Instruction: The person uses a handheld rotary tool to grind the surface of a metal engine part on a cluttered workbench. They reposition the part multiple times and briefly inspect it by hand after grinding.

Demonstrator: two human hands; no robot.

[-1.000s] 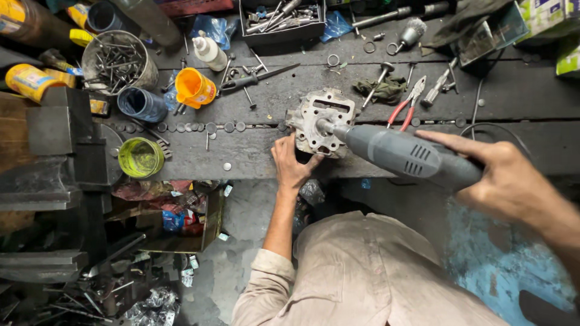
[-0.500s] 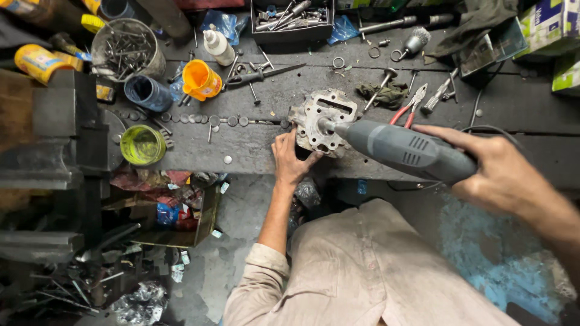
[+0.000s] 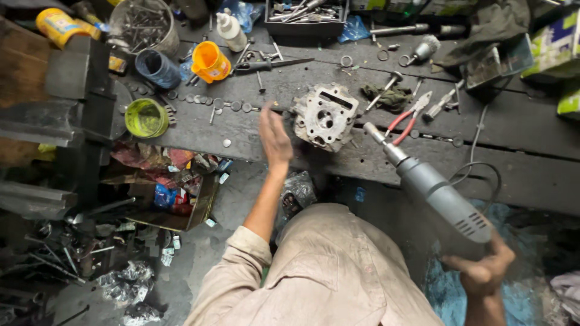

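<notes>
A grey metal engine part (image 3: 325,116) with holes and ports lies on the dark wooden workbench (image 3: 519,151). My left hand (image 3: 275,137) is blurred just left of the part, fingers apart, holding nothing. My right hand (image 3: 478,270) grips the rear of a grey corded power grinder (image 3: 436,191). The grinder's thin metal tip (image 3: 373,133) points up-left and hangs a little right of the engine part, clear of it.
Red-handled pliers (image 3: 408,118), a rag (image 3: 386,95), a wire brush tool (image 3: 423,48) and a tray of tools (image 3: 305,15) lie behind. An orange cup (image 3: 209,61), a green tub (image 3: 146,118), a blue can (image 3: 156,68), a bucket of bolts (image 3: 144,25) and a vise (image 3: 66,96) crowd the left.
My right hand has pulled the grinder back and down, away from the engine part. My left hand has let go of the part and moved left.
</notes>
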